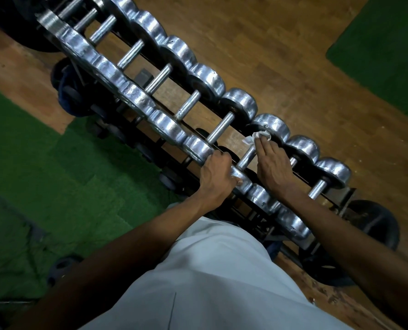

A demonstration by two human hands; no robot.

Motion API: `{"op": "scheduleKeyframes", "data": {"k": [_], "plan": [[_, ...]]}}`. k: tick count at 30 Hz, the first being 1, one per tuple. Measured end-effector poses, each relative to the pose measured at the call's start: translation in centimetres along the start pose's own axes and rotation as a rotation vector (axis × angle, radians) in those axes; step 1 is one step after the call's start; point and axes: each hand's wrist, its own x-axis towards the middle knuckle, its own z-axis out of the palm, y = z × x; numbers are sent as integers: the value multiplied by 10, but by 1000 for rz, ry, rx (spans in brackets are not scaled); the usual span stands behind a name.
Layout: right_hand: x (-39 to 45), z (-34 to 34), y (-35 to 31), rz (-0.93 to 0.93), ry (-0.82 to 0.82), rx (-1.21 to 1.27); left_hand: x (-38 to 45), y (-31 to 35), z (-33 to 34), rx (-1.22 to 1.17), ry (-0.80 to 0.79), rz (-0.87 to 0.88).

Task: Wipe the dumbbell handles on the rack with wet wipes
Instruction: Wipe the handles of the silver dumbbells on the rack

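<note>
The left grip (218, 173) clenches a dumbbell head (242, 178) on the rack (341, 198). Just beyond that head, the right grip (270, 160) – fingers straight – presses a wet wipe (257, 136) onto the handle (247, 158).

Row of chrome dumbbells (193, 75) on a black rack (257, 210), left hand (218, 177) gripping a near dumbbell head, right hand (270, 160) pressing a white wet wipe (257, 136) against a handle (245, 159), wooden floor (281, 55), green mats (55, 175).
</note>
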Motion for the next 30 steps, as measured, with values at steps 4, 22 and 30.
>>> {"op": "scheduleKeyframes", "data": {"k": [4, 22, 30], "plan": [[-4, 6, -20, 237, 102, 390, 0, 0, 0, -16, -27, 0], [44, -14, -43, 1296, 134, 1646, -1, -1, 2, -15, -8, 17], [41, -10, -11, 1270, -31, 2389, -4, -1, -1, -8, -7, 26]]}}
